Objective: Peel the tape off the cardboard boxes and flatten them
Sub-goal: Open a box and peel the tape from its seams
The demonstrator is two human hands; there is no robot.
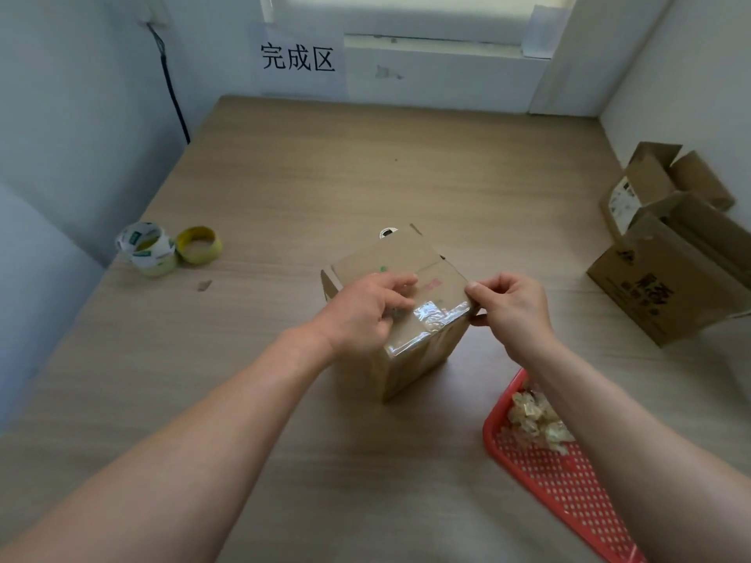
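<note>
A small closed cardboard box (402, 262) stands in the middle of the wooden table. Clear tape (430, 319) runs over its near top edge and looks wrinkled there. My left hand (361, 314) rests on the box top with its fingers spread over the tape, steadying the box. My right hand (512, 306) is at the box's right corner, thumb and forefinger pinching the end of the tape.
Two opened cardboard boxes (674, 274) lie at the right edge of the table. A red perforated tray (569, 489) with crumpled tape sits at the front right. Two tape rolls (170, 247) stand at the left near the wall. A paper sign (298, 58) hangs on the far wall.
</note>
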